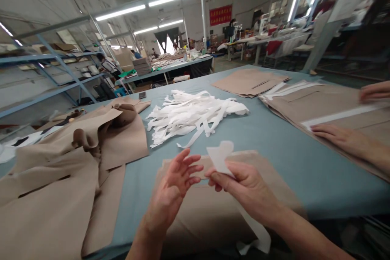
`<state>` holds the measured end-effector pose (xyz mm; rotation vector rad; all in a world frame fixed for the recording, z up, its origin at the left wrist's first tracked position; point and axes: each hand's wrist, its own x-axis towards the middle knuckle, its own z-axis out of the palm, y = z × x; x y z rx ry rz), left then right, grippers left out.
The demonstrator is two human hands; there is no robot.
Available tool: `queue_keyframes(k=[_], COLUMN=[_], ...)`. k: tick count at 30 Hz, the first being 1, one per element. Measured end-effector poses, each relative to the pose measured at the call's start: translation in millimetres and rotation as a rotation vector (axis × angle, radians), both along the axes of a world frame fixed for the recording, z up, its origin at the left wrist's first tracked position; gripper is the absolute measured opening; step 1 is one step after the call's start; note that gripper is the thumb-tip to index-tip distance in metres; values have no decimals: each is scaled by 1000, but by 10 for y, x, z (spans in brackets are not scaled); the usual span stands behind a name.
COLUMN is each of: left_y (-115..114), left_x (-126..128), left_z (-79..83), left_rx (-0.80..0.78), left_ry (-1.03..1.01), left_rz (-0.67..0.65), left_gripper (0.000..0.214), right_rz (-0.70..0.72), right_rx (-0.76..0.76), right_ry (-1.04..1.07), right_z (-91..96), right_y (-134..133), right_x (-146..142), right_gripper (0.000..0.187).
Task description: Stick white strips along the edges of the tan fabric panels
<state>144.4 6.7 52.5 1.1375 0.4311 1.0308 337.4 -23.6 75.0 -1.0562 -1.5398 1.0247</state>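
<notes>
White strip [219, 157]: where is it now?

It is up in front of the person, over the near edge of the tabletop [274, 140], pinched between the thumb and fingers of the right hand [245, 183]. Its upper end stands folded above the grip, and a long tail hangs beneath the right wrist, close to that edge.

And the left hand [175, 185]?

Spread, palm turned up, the fingers apart and slightly curled. It is just beside the right fingertips, near the strip, with a small gap between.

What lies under the hands?

A brown panel [195, 211], flat along the near edge, its lower part dim and blurred.

To the sides?

Along the left edge of the tabletop, a rumpled heap of brown pieces [55, 178], some with slits. Toward the right edge, a stack of brown panels [329, 97] with white bands on top; another person's hand [344, 138] rests at the end of one band, while that person's second hand [378, 91] is blurred above the stack.

Farther in?

A loose pile of white strips [195, 115] past the middle, then a small dark flat object [142, 95] near the far edge, to the left. Toward the far right corner, more brown sheets [248, 81].

Beyond the tabletop?

Blue shelving [51, 57] at the left, a second table [170, 69] with goods on it, and a red banner [221, 15] on the back wall.
</notes>
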Motion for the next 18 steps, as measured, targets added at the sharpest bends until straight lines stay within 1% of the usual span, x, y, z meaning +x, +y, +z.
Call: queue_keyframes(k=[1,2,4,5,6,7,8,10,13,15,16,18], left_y=[-36,-85,-203,-258,-302,-331,-343,-327,-262,-225,-209,-174], left_x=[96,205,415,493,541,553,529,391,78,-105,-173,-258], left_z=[-75,-149,-275,-321,-356,-379,-392,-397,-374,-349,-336,-313], left_rx=[-28,-56,-129,-190,-262,-330,-385,-435,-465,-485,-473,-399], left_ry=[35,87,198,248,288,316,340,372,430,499,544,632], left_rz=[-44,-118,-335,-441,-516,-551,-549,-466,-352,-329,-323,-309], left_gripper=[76,79,80,76,70,63,57,47,42,42,42,39], right_rz=[-35,-71,-139,-175,-213,-256,-305,-421,-616,-729,-776,-845], right_rx=[-44,-84,-144,-154,-152,-143,-135,-151,-244,-329,-370,-440], right_ry=[133,263,474,548,602,641,673,721,743,739,728,681], right_z=[11,24,48,54,53,44,26,-40,-193,-310,-370,-493], right_y=[-5,-5,8,20,33,44,51,44,-35,-119,-163,-248], right_x=[14,24,53,83,129,193,273,470,780,959,1040,1194], right_gripper=[33,31,30,30,30,30,30,32,33,26,22,15])
